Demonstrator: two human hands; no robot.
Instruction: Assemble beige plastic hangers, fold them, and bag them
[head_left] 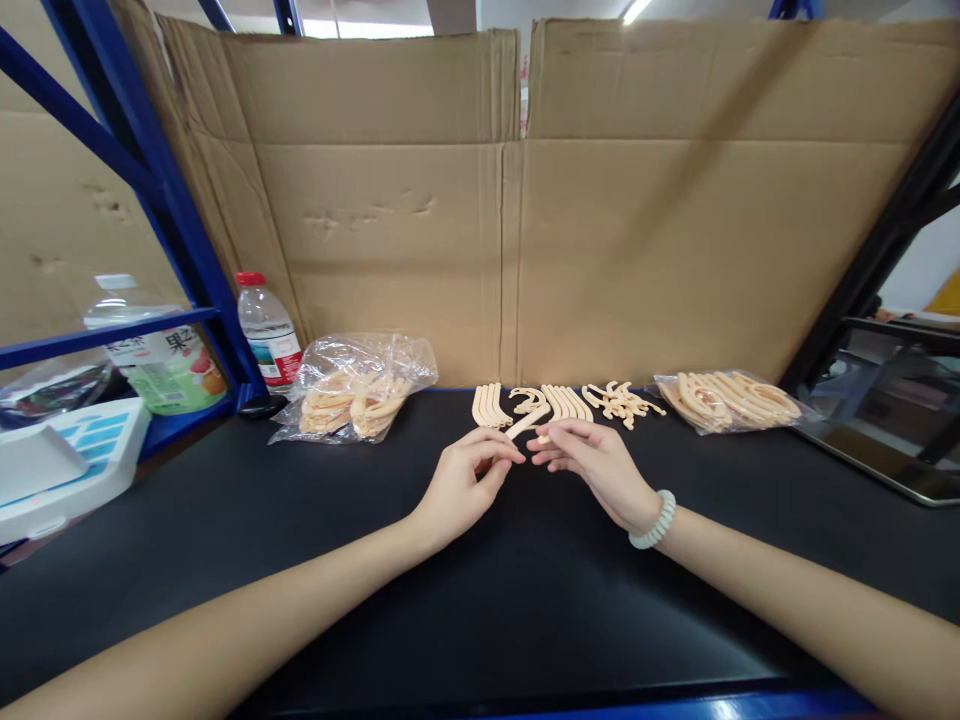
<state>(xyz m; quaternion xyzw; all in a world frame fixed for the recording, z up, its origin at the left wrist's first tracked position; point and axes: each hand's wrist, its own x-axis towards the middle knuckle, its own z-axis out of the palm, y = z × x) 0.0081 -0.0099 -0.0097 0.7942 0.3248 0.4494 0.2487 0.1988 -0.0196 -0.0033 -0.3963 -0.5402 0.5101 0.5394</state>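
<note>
My left hand (469,482) is closed, fingertips curled together, on a flat beige plastic strip (529,422) that slants up to the right from behind its fingers. Facing it, my right hand (589,462) pinches a small beige piece (543,438), mostly covered by the fingers, so its shape is unclear. Just beyond the hands lie a row of curved beige strips (491,405), a few hook-shaped pieces (527,401) and a second row of curved strips (568,402). To their right is a loose pile of small hook-like pieces (619,402).
Clear bags of beige parts lie left (352,400) and right (731,400) on the black tabletop (525,610). A red-capped bottle (270,335), a larger bottle (169,365) and a white-and-blue plastic item (82,460) stand left. Cardboard (390,220) walls the back; a dark-framed panel (892,460) is right.
</note>
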